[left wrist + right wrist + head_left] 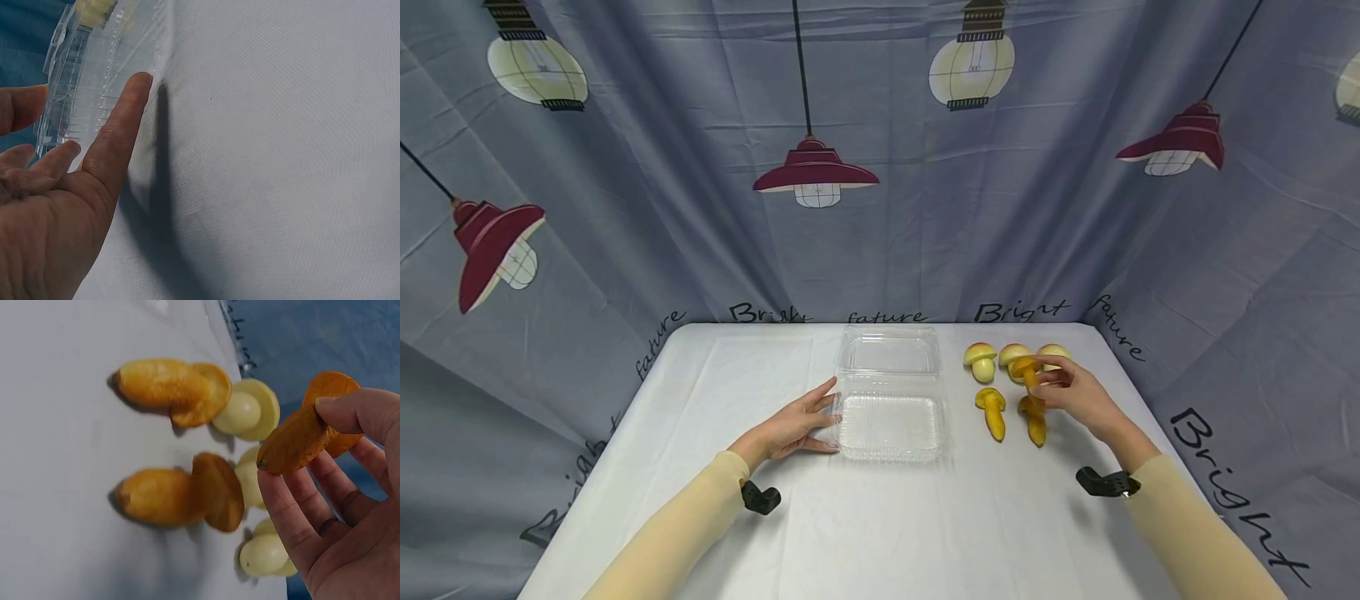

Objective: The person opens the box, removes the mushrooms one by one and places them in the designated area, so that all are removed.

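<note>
A clear plastic clamshell container (891,425) lies with its lid (889,350) folded back, away from me. My left hand (793,423) rests against the container's left side, its fingers spread and fairly straight. On the right, my right hand (1078,400) holds an orange-yellow mushroom (297,440) above the table, pinched between thumb and fingers. Beneath it lies a similar yellow mushroom (1036,425), with another yellow mushroom (992,412) to its left. Behind them stand a pale round-capped mushroom (981,362), a second pale mushroom (1013,354) and a third pale mushroom (1054,352), partly hidden.
A white cloth covers the table (880,533). Behind and beside it hangs a grey-blue curtain (880,250) printed with lamps and lettering. A black wrist camera mount (762,497) sits on the left wrist, and another black mount (1105,482) on the right.
</note>
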Demonstrator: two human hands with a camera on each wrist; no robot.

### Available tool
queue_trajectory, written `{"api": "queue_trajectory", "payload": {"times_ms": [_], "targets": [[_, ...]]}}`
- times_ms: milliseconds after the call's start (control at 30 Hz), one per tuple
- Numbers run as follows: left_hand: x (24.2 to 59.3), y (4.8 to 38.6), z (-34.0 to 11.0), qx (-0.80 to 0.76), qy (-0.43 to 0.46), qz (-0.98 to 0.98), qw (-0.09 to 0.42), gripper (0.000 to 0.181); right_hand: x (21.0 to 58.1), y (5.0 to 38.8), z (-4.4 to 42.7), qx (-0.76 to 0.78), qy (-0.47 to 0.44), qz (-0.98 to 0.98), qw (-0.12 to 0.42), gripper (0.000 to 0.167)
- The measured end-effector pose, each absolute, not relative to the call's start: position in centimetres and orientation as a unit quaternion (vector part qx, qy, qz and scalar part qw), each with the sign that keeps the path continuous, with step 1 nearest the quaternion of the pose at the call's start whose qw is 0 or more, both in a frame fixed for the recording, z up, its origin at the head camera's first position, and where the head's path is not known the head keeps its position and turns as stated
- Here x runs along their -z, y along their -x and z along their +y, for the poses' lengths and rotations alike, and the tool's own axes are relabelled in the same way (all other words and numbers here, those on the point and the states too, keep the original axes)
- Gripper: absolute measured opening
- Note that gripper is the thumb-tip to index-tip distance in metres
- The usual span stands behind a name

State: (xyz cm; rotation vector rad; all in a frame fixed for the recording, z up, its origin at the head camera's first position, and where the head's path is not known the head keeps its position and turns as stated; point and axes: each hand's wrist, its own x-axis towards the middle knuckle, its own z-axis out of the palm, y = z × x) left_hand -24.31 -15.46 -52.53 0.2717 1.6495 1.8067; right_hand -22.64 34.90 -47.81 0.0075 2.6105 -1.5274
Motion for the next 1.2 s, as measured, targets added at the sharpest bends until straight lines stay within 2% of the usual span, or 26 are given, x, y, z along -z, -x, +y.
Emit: {"api": "queue_trajectory", "payload": {"times_ms": [500, 1200], "targets": [[52.6, 24.4, -15.5, -0.691, -0.102, 0.633, 0.333, 0.081, 49.0, 21.7, 38.4, 0.497, -0.023, 0.867, 0.038, 0.073], [52.7, 24.4, -15.5, -0.696, -0.089, 0.629, 0.334, 0.082, 50.9, 21.2, 40.7, 0.468, -0.07, 0.88, 0.047, 0.072]]}}
